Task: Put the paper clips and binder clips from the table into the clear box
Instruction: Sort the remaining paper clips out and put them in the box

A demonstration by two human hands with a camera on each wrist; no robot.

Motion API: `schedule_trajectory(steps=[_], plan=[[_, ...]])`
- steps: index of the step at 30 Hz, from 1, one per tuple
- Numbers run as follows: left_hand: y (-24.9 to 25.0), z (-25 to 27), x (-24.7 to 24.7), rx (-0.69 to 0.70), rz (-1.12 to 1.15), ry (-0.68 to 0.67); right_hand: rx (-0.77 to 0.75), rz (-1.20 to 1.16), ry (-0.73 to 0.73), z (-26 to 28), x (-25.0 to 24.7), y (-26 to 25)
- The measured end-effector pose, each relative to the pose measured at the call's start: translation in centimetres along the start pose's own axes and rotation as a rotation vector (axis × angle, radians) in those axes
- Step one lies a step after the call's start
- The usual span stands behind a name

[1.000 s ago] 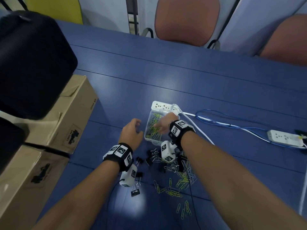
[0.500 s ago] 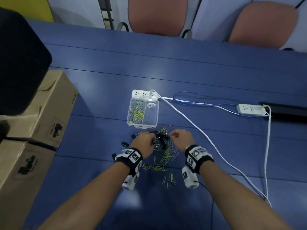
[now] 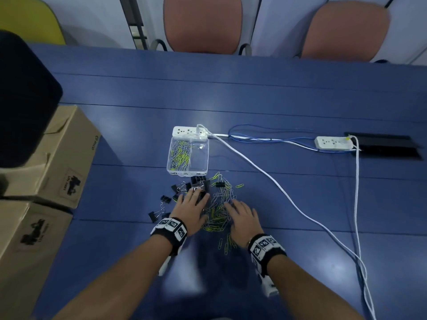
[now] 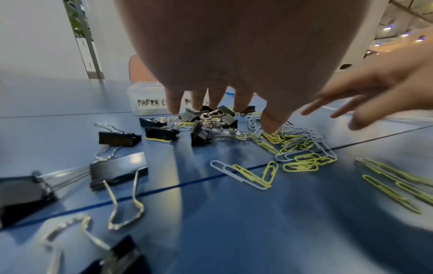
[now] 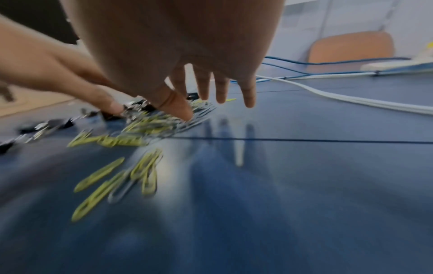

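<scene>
Presently neither hand holds anything: left hand (image 3: 193,210) lies palm down with fingers spread straight over the black binder clips (image 3: 198,184), fingertips (image 4: 174,109) at or just above the cluster; contact cannot be confirmed. Right hand (image 3: 242,217), likewise flat and splayed, sits beside it over the loose heap of paper clips (image 3: 219,212), thumb down among them in the blurred right wrist view. Item, paper clips: yellow-green and grey, heaped between the hands, with strays trailing toward the near edge of the tabletop (image 3: 300,100). Item, binder clips: main cluster just short of the clear box (image 3: 188,155), several singles scattered to the left. Item, clear box: open, lidless, near the tabletop's middle, touching or just beside a white power strip (image 3: 189,131) on its far side; one compartment holds a share of paper clips, the other looks bare. Progress, by judgement: early to midway; most paper clips and apparently all binder clips remain out.
</scene>
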State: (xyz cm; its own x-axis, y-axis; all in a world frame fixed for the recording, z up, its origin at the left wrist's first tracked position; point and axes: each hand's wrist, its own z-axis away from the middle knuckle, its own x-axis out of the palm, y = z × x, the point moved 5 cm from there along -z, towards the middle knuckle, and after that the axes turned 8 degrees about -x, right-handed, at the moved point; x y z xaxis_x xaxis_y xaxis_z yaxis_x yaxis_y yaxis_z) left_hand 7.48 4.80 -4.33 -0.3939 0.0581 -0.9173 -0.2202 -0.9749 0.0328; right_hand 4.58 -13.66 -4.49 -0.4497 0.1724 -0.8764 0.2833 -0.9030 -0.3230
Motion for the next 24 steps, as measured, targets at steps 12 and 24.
schedule_trajectory(steps=[12, 24], plan=[[5.5, 2.3, 1.4, -0.071, 0.231, -0.142, 0.055, 0.11, -0.141, -4.2, -3.3, 2.1], [5.2, 1.0, 1.4, -0.072, 0.319, -0.019, -0.134, 0.089, -0.111, -1.4, -1.3, 1.0]])
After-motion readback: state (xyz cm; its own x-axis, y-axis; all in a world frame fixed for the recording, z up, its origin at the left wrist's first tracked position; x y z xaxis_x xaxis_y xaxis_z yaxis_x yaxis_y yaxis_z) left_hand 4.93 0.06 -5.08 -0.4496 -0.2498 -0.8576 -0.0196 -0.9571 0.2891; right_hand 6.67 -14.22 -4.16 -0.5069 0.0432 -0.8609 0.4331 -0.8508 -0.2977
